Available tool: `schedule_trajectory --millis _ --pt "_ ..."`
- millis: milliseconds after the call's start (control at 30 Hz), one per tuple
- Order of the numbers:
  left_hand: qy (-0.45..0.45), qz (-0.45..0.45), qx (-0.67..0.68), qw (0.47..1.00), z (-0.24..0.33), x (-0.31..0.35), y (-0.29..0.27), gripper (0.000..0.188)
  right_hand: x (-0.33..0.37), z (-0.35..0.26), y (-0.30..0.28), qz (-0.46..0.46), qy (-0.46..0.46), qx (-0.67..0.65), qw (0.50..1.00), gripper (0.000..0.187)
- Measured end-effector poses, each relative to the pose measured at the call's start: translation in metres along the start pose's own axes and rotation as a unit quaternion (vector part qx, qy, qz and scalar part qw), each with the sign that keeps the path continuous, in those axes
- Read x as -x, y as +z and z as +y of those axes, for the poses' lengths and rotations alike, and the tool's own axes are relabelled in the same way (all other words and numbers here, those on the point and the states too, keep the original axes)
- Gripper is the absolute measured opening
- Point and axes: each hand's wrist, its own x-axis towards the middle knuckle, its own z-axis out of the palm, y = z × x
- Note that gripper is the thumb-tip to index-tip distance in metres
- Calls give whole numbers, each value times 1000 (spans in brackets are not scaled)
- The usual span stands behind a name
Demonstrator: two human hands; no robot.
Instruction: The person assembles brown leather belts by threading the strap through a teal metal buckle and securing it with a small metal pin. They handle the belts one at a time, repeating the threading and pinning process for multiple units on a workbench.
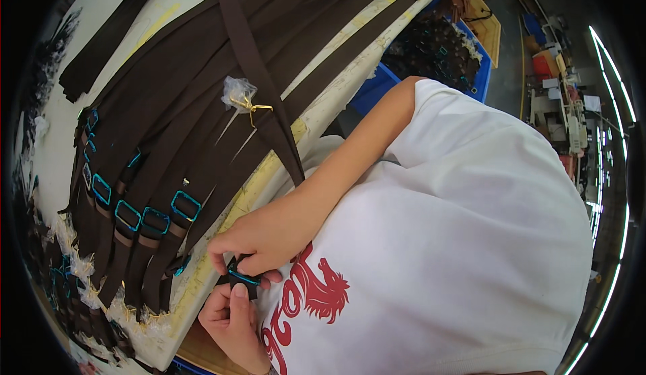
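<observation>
In front of my white shirt, both hands are working at a dark strap end (252, 293) threaded with a blue-edged rectangular buckle (243, 277). My left hand (229, 318) is the lower one, its thumb pressed on the strap just below the buckle. Reaching in from above, my right hand (252, 240) has its fingers bent round the strap and buckle from the other side. Part of the strap is hidden behind the fingers. Nearby on the table lie many dark brown straps (182, 79), several with blue-edged buckles (128, 215) at their near ends.
A pale, yellow-stained table (336, 95) carries the straps. On them lies a gold hook wrapped in clear plastic (239, 94). Behind my right arm, a blue crate (481, 72) holds a heap of buckled pieces. More wrapped metal pieces (145, 324) lie along the table's lower edge.
</observation>
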Motion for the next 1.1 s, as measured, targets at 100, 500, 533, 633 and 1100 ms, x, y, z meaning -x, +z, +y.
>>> schedule_trajectory --millis 100,500,533,633,1100 --pt "-14 24 27 999 -1 -3 2 29 9 -11 -2 3 -57 180 982 40" --pt "62 -3 -99 993 5 7 2 29 0 11 -3 8 -243 323 915 36" --pt "105 -32 -151 982 5 5 0 29 0 12 -3 -17 -237 332 913 35" --pt "142 -82 -222 961 7 5 -6 27 -5 17 -4 -62 -234 347 906 35" --pt "-16 -75 -86 993 17 11 -11 15 -5 14 -1 21 -267 224 937 45"
